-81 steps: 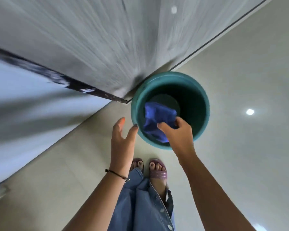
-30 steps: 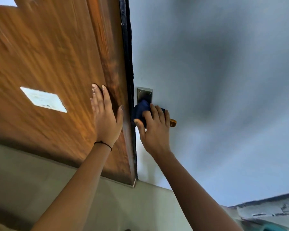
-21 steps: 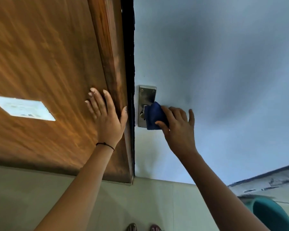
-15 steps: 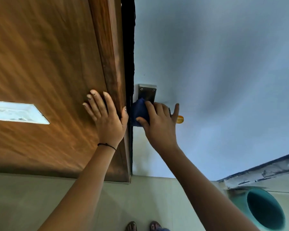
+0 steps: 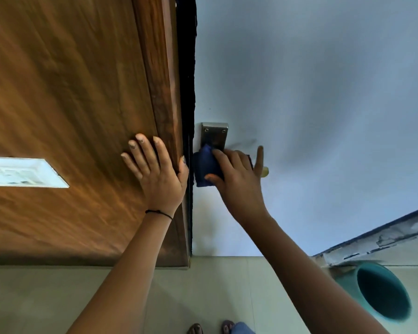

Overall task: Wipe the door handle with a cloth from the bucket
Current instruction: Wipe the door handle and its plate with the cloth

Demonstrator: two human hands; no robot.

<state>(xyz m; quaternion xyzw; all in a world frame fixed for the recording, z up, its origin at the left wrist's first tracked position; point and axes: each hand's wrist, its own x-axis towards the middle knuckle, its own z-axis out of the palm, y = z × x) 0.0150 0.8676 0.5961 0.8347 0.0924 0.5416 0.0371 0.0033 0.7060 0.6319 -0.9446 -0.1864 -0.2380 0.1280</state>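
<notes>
My right hand (image 5: pixel 237 182) presses a dark blue cloth (image 5: pixel 204 165) over the door handle on the pale blue door (image 5: pixel 311 104). The cloth and hand hide most of the lever; only its yellowish tip (image 5: pixel 265 171) shows to the right of my fingers. The metal backplate (image 5: pixel 214 135) with two screws shows above the cloth. My left hand (image 5: pixel 158 175) lies flat with fingers spread on the brown wooden panel (image 5: pixel 70 92), beside the dark gap at the door's edge. The teal bucket (image 5: pixel 381 290) stands on the floor at lower right.
A white switch plate (image 5: pixel 22 172) is set into the wooden panel at the left. A worn, peeling skirting strip (image 5: pixel 377 242) runs above the bucket. Pale floor tiles (image 5: pixel 215 292) spread below, with my sandalled feet (image 5: pixel 210 329) at the bottom edge.
Since 2.7 s ago the cloth left the bucket and went to the handle. Over the last second my right hand has rubbed it back and forth along the lever. The left hand stayed put.
</notes>
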